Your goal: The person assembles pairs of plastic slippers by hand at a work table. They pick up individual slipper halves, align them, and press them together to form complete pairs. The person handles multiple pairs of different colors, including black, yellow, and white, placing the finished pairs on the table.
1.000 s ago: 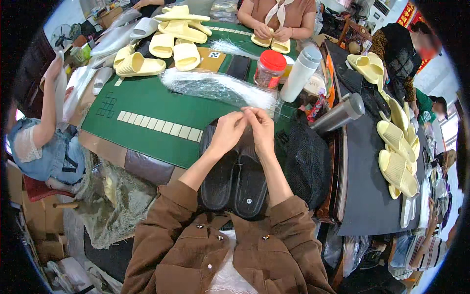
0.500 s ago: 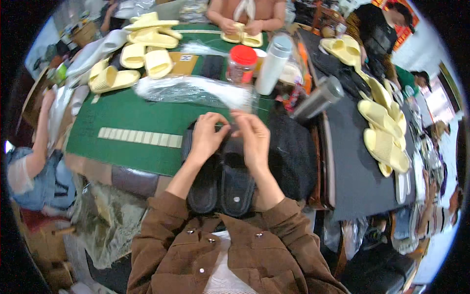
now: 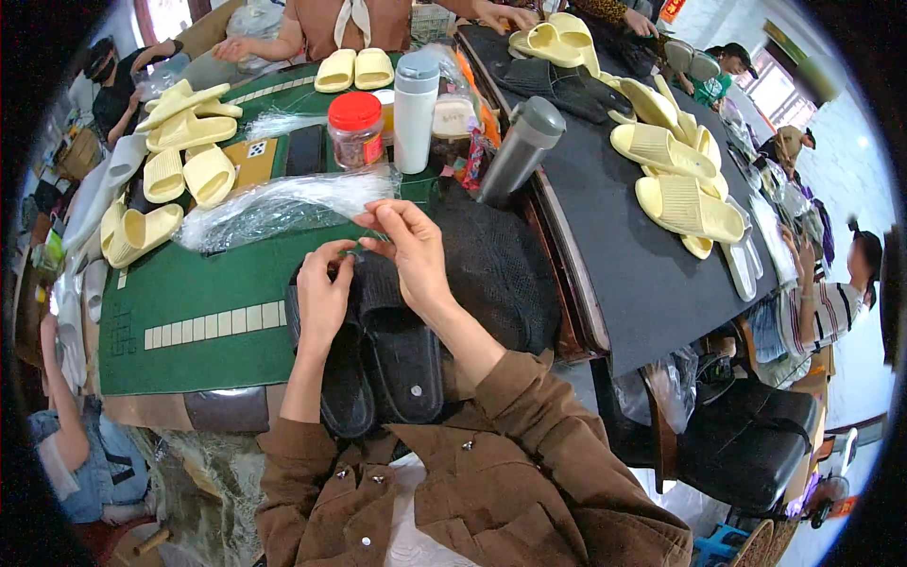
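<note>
My left hand (image 3: 324,291) and my right hand (image 3: 413,253) meet above the toes of a pair of black slippers (image 3: 402,373) at the table's near edge. Both are closed, thumb against fingers, on a small green thing (image 3: 355,249) between their fingertips; its kind is too small to make out. Just beyond the fingers lies a bundle of clear plastic strands (image 3: 274,208) on the green mat (image 3: 203,293). One slipper has a round white spot (image 3: 417,390) on its insole. My wrists partly cover the slippers.
Yellow slippers (image 3: 354,71) stand at the far edge, with more at left and on the dark right table (image 3: 605,255). A red-lidded jar (image 3: 356,132), a white bottle (image 3: 414,113) and a grey flask (image 3: 524,151) stand ahead. White tiles (image 3: 213,326) line the mat. Other people sit around.
My view has swung to the right. My fingertips have come together, and the green thing now shows between them. The person opposite has let go of the yellow slippers.
</note>
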A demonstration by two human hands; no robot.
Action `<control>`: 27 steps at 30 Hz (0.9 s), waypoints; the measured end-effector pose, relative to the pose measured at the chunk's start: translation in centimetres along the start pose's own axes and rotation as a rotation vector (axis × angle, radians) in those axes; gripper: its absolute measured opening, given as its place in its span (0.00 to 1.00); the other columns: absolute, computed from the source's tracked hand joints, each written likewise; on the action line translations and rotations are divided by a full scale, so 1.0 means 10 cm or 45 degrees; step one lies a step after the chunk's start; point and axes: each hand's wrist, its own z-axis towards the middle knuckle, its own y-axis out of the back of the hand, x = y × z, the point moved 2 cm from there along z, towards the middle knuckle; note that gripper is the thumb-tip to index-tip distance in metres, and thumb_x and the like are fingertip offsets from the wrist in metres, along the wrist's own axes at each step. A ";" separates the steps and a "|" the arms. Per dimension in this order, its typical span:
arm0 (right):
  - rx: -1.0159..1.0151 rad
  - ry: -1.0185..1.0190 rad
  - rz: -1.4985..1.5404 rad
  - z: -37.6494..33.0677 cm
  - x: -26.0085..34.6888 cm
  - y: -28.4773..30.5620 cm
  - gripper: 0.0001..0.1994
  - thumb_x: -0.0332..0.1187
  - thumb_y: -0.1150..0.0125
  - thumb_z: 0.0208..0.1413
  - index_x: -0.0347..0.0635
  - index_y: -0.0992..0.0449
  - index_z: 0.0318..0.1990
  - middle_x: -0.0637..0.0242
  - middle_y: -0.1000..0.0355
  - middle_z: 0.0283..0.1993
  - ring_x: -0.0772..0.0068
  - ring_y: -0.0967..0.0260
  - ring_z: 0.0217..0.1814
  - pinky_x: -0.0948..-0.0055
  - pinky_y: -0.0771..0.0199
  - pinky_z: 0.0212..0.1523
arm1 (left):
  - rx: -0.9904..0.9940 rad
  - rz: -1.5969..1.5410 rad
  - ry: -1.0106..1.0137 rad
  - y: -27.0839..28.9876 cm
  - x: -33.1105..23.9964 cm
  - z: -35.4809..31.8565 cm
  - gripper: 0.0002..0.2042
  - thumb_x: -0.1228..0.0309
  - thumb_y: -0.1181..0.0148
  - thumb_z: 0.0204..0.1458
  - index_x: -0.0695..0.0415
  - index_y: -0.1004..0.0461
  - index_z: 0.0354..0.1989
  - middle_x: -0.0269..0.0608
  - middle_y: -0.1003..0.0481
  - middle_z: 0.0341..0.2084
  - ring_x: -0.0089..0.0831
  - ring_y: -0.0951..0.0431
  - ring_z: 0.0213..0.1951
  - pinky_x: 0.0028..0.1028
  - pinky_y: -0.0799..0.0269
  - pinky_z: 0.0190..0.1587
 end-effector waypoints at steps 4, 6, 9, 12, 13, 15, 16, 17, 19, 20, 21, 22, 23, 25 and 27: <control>0.036 0.052 0.017 -0.01 0.20 -0.06 0.10 0.35 0.48 0.65 0.39 0.27 0.45 0.67 0.26 0.39 0.74 0.26 0.44 0.75 0.21 0.42 | 0.141 -0.108 -0.001 0.04 -0.20 -0.07 0.08 0.78 0.44 0.52 0.62 0.24 0.40 0.47 0.26 0.31 0.39 0.25 0.33 0.34 0.29 0.39; -0.014 0.163 0.076 0.07 0.38 -0.08 0.11 0.36 0.49 0.66 0.39 0.28 0.48 0.65 0.26 0.39 0.74 0.26 0.41 0.74 0.21 0.42 | 0.222 -0.047 -0.052 -0.01 -0.07 -0.13 0.07 0.79 0.45 0.53 0.63 0.24 0.39 0.47 0.25 0.30 0.39 0.25 0.33 0.35 0.30 0.39; -0.090 0.433 0.120 0.02 0.89 -0.04 0.13 0.38 0.48 0.65 0.38 0.28 0.48 0.65 0.26 0.37 0.74 0.26 0.40 0.75 0.22 0.42 | 0.299 -0.008 -0.094 -0.02 0.04 -0.11 0.07 0.80 0.47 0.53 0.63 0.24 0.38 0.46 0.25 0.29 0.37 0.25 0.33 0.34 0.30 0.39; -0.109 0.885 0.005 -0.41 1.58 -0.06 0.13 0.38 0.51 0.67 0.39 0.30 0.49 0.62 0.27 0.36 0.69 0.26 0.41 0.70 0.24 0.45 | 0.315 -0.018 -0.005 0.00 -0.02 -0.14 0.09 0.80 0.49 0.54 0.63 0.25 0.40 0.44 0.24 0.28 0.33 0.23 0.32 0.30 0.29 0.38; -0.109 1.074 -0.037 -0.54 1.77 0.00 0.12 0.37 0.52 0.67 0.38 0.30 0.48 0.61 0.27 0.37 0.67 0.27 0.42 0.68 0.25 0.46 | 0.300 -0.038 0.019 0.00 -0.04 -0.15 0.08 0.79 0.49 0.54 0.63 0.25 0.40 0.45 0.24 0.28 0.34 0.23 0.33 0.31 0.29 0.39; -0.264 1.591 -0.435 -0.76 2.12 0.28 0.11 0.35 0.53 0.68 0.38 0.30 0.48 0.59 0.28 0.39 0.67 0.30 0.44 0.67 0.28 0.50 | 0.261 -0.068 0.061 0.02 -0.05 -0.17 0.08 0.77 0.47 0.55 0.62 0.25 0.41 0.46 0.24 0.29 0.38 0.25 0.34 0.34 0.30 0.40; -0.407 1.686 -0.590 -0.89 2.29 0.43 0.11 0.34 0.54 0.68 0.37 0.30 0.48 0.59 0.28 0.41 0.69 0.31 0.44 0.69 0.30 0.51 | 0.265 -0.084 0.054 0.01 0.00 -0.17 0.09 0.76 0.46 0.55 0.62 0.26 0.43 0.46 0.23 0.29 0.38 0.24 0.33 0.34 0.29 0.39; -0.553 1.778 -0.744 -1.01 2.43 0.61 0.10 0.33 0.54 0.68 0.36 0.30 0.47 0.59 0.28 0.42 0.71 0.32 0.45 0.71 0.31 0.51 | 0.241 -0.063 0.034 -0.01 0.03 -0.18 0.10 0.76 0.46 0.55 0.62 0.26 0.44 0.46 0.23 0.31 0.38 0.23 0.35 0.34 0.28 0.40; -0.818 1.713 -1.104 -1.16 2.76 0.96 0.11 0.33 0.54 0.67 0.35 0.29 0.46 0.60 0.28 0.42 0.71 0.32 0.45 0.73 0.33 0.51 | 0.246 -0.124 0.020 -0.03 -0.04 -0.18 0.10 0.77 0.46 0.55 0.63 0.26 0.44 0.46 0.23 0.33 0.39 0.22 0.36 0.35 0.28 0.42; -0.952 1.666 -1.278 -1.22 2.90 1.14 0.11 0.33 0.53 0.67 0.34 0.28 0.46 0.60 0.28 0.42 0.72 0.31 0.45 0.74 0.33 0.51 | 0.229 -0.179 -0.014 -0.06 -0.04 -0.18 0.10 0.78 0.46 0.55 0.62 0.26 0.45 0.48 0.24 0.37 0.41 0.23 0.40 0.35 0.29 0.45; -0.984 1.513 -1.424 -1.22 3.00 1.30 0.12 0.33 0.53 0.67 0.33 0.27 0.45 0.61 0.27 0.42 0.72 0.31 0.46 0.74 0.33 0.51 | 0.209 -0.143 -0.073 -0.05 -0.10 -0.19 0.10 0.78 0.46 0.54 0.62 0.26 0.45 0.48 0.24 0.38 0.41 0.23 0.42 0.35 0.29 0.46; -1.012 1.349 -1.561 -1.16 3.08 1.47 0.12 0.34 0.52 0.67 0.33 0.26 0.45 0.61 0.27 0.42 0.73 0.31 0.46 0.75 0.33 0.50 | 0.187 -0.103 -0.129 0.01 -0.17 -0.21 0.10 0.78 0.45 0.54 0.62 0.26 0.45 0.48 0.25 0.40 0.41 0.24 0.43 0.35 0.30 0.47; -1.031 1.175 -1.680 -1.07 3.13 1.68 0.13 0.34 0.52 0.67 0.32 0.25 0.44 0.62 0.26 0.42 0.73 0.30 0.46 0.75 0.33 0.50 | 0.160 -0.049 -0.182 0.10 -0.23 -0.23 0.10 0.78 0.45 0.54 0.62 0.26 0.45 0.48 0.25 0.41 0.42 0.25 0.44 0.34 0.30 0.48; -0.995 0.996 -1.761 -0.90 3.25 2.29 0.14 0.37 0.48 0.65 0.33 0.23 0.44 0.58 0.24 0.44 0.68 0.28 0.48 0.71 0.32 0.50 | 0.190 -0.013 -0.270 0.21 -0.39 -0.36 0.10 0.79 0.44 0.53 0.62 0.26 0.44 0.49 0.28 0.45 0.45 0.28 0.50 0.35 0.33 0.53; -1.103 0.881 -2.004 -0.79 3.38 2.79 0.16 0.40 0.45 0.62 0.34 0.22 0.44 0.54 0.25 0.45 0.62 0.28 0.49 0.69 0.32 0.51 | 0.209 0.009 -0.392 0.27 -0.50 -0.53 0.10 0.79 0.44 0.53 0.62 0.26 0.44 0.49 0.29 0.47 0.46 0.29 0.51 0.37 0.35 0.55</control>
